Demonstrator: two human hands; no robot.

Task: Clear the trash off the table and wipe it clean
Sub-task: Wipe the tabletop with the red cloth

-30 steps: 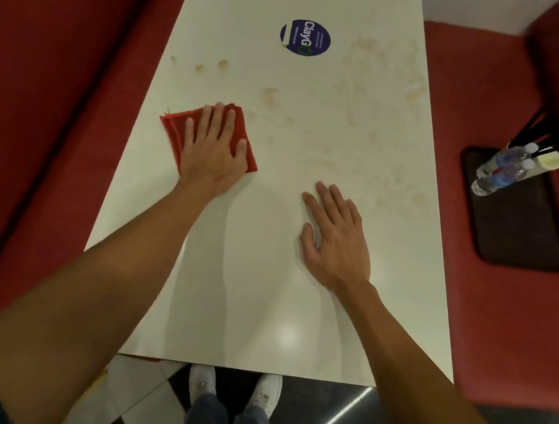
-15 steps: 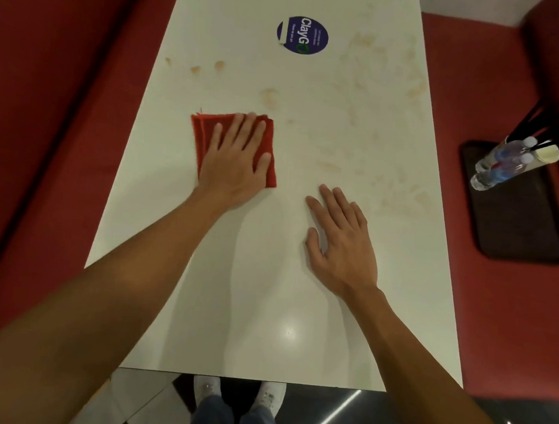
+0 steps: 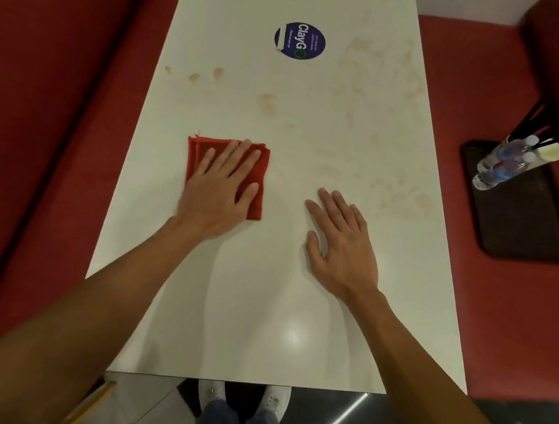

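Nearest, below both forearms, the person's shoes (image 3: 243, 399) stand at the near edge of the table (image 3: 263, 311). The stretch of tabletop between that edge and the hands looks plain and glossy, with no marks on it, so it is probably wiped already.

The right hand (image 3: 342, 243) lies flat on the bare tabletop with its fingers spread and straight. It holds nothing and seems only to brace. Just to its left, and a little farther out, the left hand (image 3: 217, 193) presses flat on a folded red cloth (image 3: 194, 153). Its fingers are straight and fanned over the cloth, and the thumb lies along the cloth's right side. The cloth lies flat on the table, near the table's left edge.

Beyond the fingertips of both hands the surface is dirty. Brownish stains (image 3: 268, 102) sit just past the cloth, and fainter smears spread ahead of the right hand. Farther out is a round blue sticker (image 3: 300, 41).

No trash lies on the table. Well to the right of the right hand, on the red bench (image 3: 497, 312), a dark tray (image 3: 521, 224) carries bottles (image 3: 502, 162) and dark sticks. Clearing looks finished, and roughly the far half is left to wipe.
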